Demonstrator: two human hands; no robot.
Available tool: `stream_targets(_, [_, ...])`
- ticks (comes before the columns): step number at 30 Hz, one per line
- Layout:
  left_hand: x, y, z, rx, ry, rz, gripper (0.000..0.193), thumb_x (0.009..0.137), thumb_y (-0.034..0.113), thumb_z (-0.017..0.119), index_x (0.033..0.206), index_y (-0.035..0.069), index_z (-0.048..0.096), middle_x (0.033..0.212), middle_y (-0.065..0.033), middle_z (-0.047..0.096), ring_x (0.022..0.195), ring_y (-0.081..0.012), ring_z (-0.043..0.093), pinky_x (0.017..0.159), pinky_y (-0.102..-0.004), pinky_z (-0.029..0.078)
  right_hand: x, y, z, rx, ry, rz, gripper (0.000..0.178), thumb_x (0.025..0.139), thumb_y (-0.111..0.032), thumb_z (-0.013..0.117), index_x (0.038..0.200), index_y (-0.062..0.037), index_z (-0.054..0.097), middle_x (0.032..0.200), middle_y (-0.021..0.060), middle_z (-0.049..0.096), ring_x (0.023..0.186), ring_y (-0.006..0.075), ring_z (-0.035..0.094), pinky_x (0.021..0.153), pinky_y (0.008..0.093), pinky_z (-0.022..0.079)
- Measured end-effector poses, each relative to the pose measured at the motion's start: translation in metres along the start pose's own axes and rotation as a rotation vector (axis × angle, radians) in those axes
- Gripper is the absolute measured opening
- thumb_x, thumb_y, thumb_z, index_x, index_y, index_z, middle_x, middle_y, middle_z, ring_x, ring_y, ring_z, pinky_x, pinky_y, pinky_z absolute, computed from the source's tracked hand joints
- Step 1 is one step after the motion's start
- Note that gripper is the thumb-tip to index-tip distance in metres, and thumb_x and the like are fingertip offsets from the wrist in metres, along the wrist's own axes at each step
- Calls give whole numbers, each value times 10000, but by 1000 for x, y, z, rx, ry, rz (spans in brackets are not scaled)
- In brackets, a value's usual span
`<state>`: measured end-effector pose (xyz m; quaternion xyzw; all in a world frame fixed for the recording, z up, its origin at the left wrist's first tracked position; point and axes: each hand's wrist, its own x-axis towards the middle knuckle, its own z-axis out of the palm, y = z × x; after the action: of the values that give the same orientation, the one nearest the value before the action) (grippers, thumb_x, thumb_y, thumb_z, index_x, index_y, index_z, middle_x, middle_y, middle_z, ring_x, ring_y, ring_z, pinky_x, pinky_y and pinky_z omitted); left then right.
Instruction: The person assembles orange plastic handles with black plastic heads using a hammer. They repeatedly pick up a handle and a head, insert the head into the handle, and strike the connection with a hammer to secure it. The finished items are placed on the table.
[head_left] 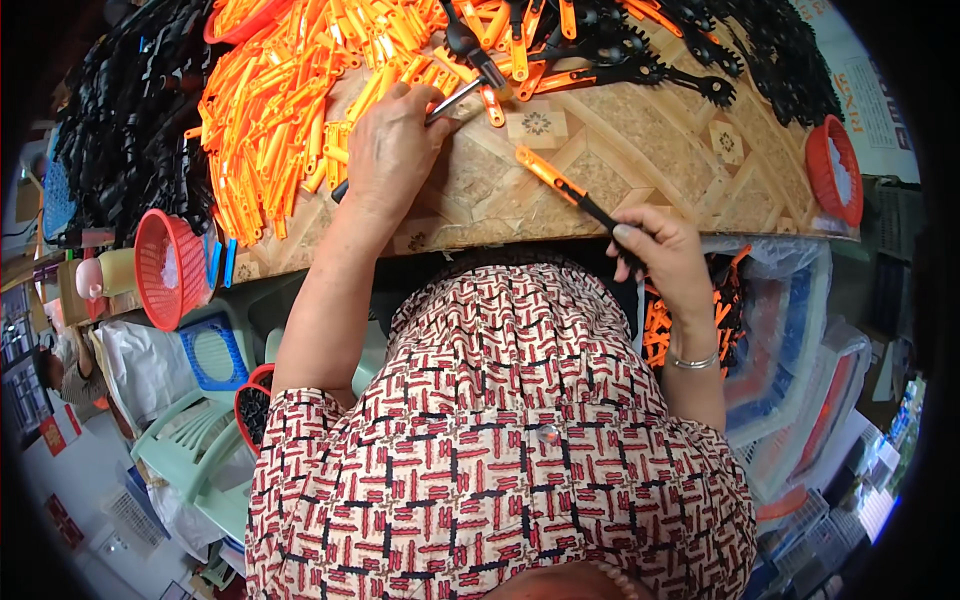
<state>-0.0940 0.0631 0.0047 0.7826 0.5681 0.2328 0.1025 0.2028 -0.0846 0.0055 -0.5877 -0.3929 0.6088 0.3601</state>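
Note:
My left hand (392,150) is closed round a small hammer (457,101) on the table. Its metal shaft sticks out to the upper right toward the head, and a dark handle end shows below the hand. A big heap of orange plastic handles (280,130) lies right beside this hand. My right hand (655,250) holds a slim orange-and-black handle piece (565,185) by its black end at the table's near edge. The orange end points up and left over the tabletop. The fingertips under the black end are partly hidden.
Black parts (135,130) are piled at left; black toothed pieces with orange handles (650,70) lie at the back. Red baskets stand at the left (172,270) and right (835,172) edges. Below the right forearm, orange-and-black pieces (725,310) sit beside a plastic-lined crate (790,330).

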Motion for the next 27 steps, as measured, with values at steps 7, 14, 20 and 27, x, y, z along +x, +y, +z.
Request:
stream_targets(7, [4,-4,-1,238,-45,45,238,872,239,726,1042,74,705,902,-160,695,837,-376,684,738,-476,538,-8,27,30,110,-20,-9,155,958,-52,672,1091,28,659,781,48,678,624,84,622,552,235,514])
stream_targets(14, [11,-7,-1,349,-177,128,266,873,209,703,1096,64,689,858,-174,718,806,-355,695,728,-457,540,0,20,37,-238,47,-92,171,957,-145,686,942,25,695,592,2,573,559,42,518,506,249,407])
stream_targets(20, [-4,13,-26,-555,-315,-273,416,875,104,724,1271,36,617,762,-43,678,641,-117,653,549,-263,481,2,35,41,-332,49,-123,215,941,-202,690,921,12,688,572,40,476,525,82,398,489,300,336])
stream_targets(27, [-47,61,12,-1304,-498,-564,352,913,46,727,1207,40,534,876,-20,702,661,-85,681,597,-208,578,10,33,41,-332,-29,-120,290,946,-239,650,843,29,611,604,111,443,543,120,414,524,334,359])
